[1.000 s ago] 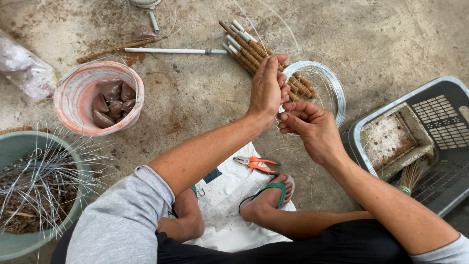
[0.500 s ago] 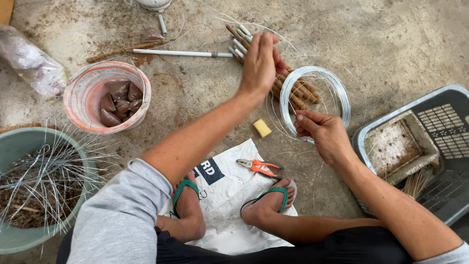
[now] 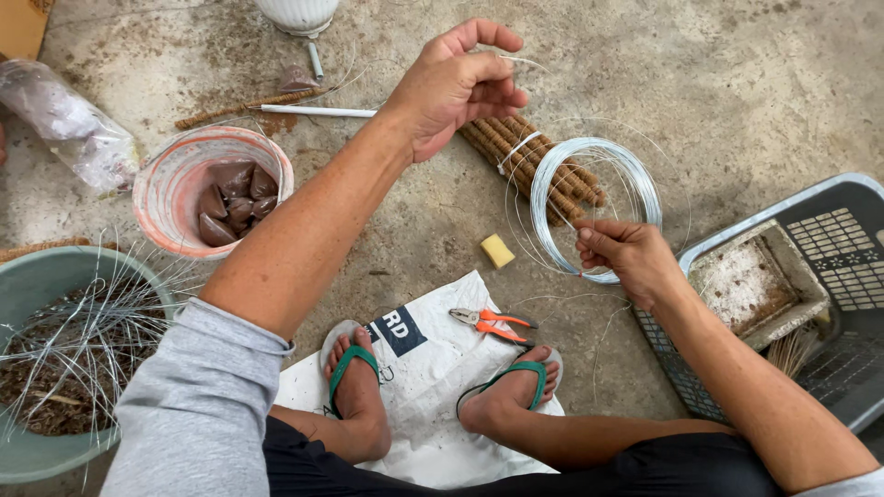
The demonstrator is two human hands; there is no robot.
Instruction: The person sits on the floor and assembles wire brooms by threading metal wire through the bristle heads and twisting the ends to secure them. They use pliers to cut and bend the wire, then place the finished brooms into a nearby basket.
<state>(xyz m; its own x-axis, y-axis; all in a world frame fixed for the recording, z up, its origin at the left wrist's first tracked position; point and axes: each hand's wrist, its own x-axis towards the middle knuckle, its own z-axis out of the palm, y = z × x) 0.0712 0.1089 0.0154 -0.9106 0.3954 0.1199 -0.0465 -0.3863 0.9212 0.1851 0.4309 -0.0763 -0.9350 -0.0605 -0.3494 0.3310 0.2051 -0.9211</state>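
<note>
My left hand [image 3: 459, 85] is raised over the floor, its fingertips pinching the end of a thin silvery wire [image 3: 521, 61]. My right hand [image 3: 626, 259] grips the lower rim of a coil of wire [image 3: 562, 161], held upright just above the floor. Behind the coil lies a bundle of brown fibre-wrapped sticks [image 3: 525, 156] tied with a white band. A small yellow block [image 3: 498, 250] sits on the concrete between my hands. Orange-handled pliers [image 3: 489, 322] lie on a white sack [image 3: 433, 396] by my feet in green flip-flops.
A pink bucket [image 3: 170, 184] holds brown lumps at left. A green basin [image 3: 37, 276] with soil and cut wires is lower left. A grey plastic crate [image 3: 838, 239] with a white tray stands at right. A clear bag [image 3: 69, 124], a white rod [image 3: 313, 111] and a white pot [image 3: 296, 13] lie beyond.
My left hand has lifted off the stick bundle and drawn a wire end up and away from the coil. My right hand has stayed on the coil's lower edge.
</note>
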